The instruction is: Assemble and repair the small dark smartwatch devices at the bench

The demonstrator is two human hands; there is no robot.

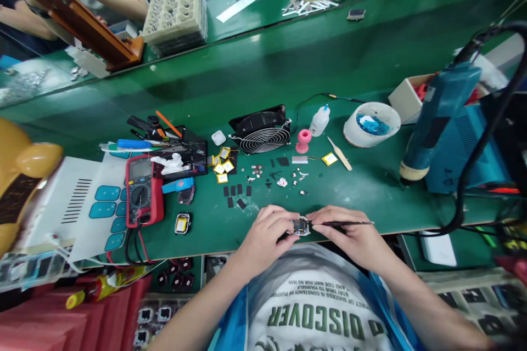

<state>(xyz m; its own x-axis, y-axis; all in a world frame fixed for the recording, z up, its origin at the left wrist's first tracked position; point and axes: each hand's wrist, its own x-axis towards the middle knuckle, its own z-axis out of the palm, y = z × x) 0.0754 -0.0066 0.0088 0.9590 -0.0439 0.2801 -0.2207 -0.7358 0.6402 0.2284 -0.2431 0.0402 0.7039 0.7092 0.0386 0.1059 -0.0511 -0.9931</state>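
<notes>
Near the front edge of the green bench, my left hand (267, 233) grips a small smartwatch case (302, 226) by its left side, with a circuit board showing inside. Closed around dark, thin tweezers (349, 223), my right hand (348, 230) is at the case's right side. The tips of the tweezers are too small to make out. Beyond the hands lie black pads (233, 190), tiny loose parts (272, 176) and several yellow battery cells (223, 167). Another watch case (182, 223) with a yellow cell in it rests to the left.
A red multimeter (142, 189) stands left, beside piled tools. At the back are a black fan (261, 129), a white bottle (320, 120), a pink holder (303, 141) and a white tub (349, 130). A blue hot-air gun (442, 115) hangs right. People sit across the bench.
</notes>
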